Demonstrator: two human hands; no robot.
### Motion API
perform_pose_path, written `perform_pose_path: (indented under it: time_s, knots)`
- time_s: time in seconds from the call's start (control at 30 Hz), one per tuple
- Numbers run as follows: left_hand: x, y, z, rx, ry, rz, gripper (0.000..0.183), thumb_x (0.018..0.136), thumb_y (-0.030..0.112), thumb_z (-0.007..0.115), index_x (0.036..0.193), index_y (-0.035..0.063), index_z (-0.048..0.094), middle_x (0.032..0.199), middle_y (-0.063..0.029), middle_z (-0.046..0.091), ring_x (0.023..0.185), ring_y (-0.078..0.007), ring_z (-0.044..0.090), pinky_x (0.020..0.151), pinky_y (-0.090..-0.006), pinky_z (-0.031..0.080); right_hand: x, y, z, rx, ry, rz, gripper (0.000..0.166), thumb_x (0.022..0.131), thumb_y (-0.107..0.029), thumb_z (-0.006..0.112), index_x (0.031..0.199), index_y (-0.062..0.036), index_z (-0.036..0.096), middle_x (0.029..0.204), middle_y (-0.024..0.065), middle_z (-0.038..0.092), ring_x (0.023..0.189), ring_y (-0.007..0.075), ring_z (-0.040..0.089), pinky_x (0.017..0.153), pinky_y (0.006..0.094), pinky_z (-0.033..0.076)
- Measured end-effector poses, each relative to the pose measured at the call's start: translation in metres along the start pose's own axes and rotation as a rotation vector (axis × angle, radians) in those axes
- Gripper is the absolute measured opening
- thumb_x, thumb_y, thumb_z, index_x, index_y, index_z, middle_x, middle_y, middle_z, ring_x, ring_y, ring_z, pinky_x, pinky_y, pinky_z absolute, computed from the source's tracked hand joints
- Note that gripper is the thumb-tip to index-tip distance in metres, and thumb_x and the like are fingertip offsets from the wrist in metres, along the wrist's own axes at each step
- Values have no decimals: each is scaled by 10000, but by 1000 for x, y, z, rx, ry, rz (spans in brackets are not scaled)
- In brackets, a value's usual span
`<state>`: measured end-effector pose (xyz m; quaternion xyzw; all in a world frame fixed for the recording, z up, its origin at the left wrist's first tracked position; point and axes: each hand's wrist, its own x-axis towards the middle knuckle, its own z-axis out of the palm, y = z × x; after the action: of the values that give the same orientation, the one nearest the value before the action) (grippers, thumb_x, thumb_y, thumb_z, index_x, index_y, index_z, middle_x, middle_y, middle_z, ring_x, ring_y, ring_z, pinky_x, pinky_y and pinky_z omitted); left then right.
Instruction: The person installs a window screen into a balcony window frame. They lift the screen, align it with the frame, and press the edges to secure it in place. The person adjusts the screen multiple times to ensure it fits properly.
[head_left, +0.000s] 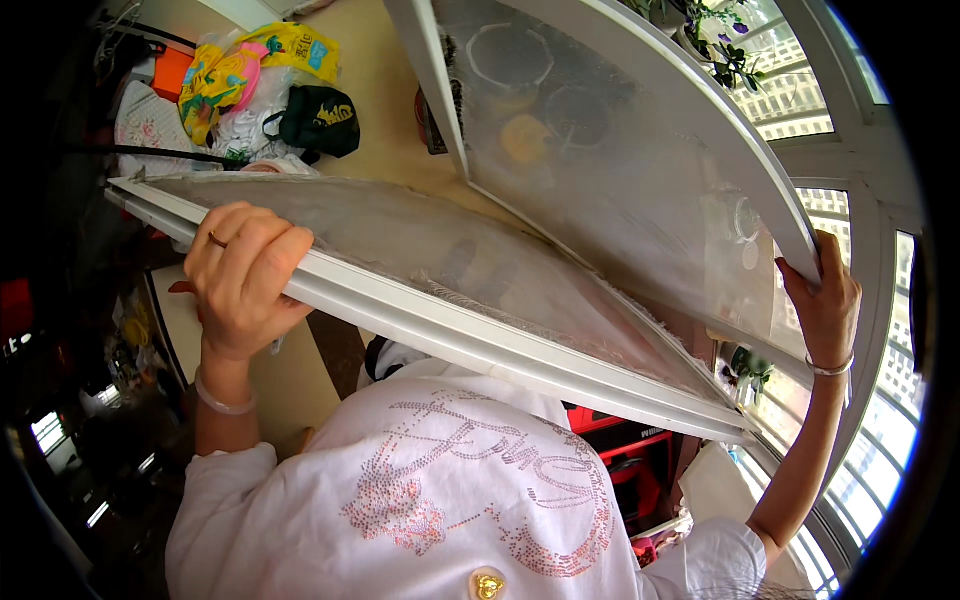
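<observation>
My left hand (244, 277) grips the long white rail of a framed mesh window screen (420, 255), fingers over the top. This screen slants across in front of my chest, its mesh grey and frayed along the edge. A second white-framed screen (615, 142) stands beyond it, tilted, with dusty mesh. My right hand (829, 304) holds the outer rail of that second screen near its right end. The two frames come close together at lower right; whether they touch there I cannot tell.
Windows (821, 225) run along the right, with potted plants (724, 45) on that side. Yellow plastic bags (214, 90), a dark green bag (322, 120) and a quilted cloth (150, 124) lie in a pile at upper left. A red and black case (630, 465) sits below the screens.
</observation>
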<state>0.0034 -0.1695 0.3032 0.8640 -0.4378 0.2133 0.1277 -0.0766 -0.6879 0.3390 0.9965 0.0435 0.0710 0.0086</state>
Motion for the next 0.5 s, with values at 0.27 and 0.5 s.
perform_pose_path:
  time_s: [0.27,0.5]
  knots:
    - [3,2,3,14,16,-2,481,476,97,794,915,71,598,818,-61,559,744,-279,570,701,-400,488,-31,27,-6,-15,-37,200,397,776,-162,796,1084,-86,556,871,154,709,733,272,716,656,353,582]
    - [11,2,6,32,24,-2,460,486,101,796,898,75,593,803,-61,552,729,-280,565,695,-392,482,-45,44,-7,-14,-16,277,390,766,-165,798,1062,-88,557,845,140,697,720,273,700,638,352,556]
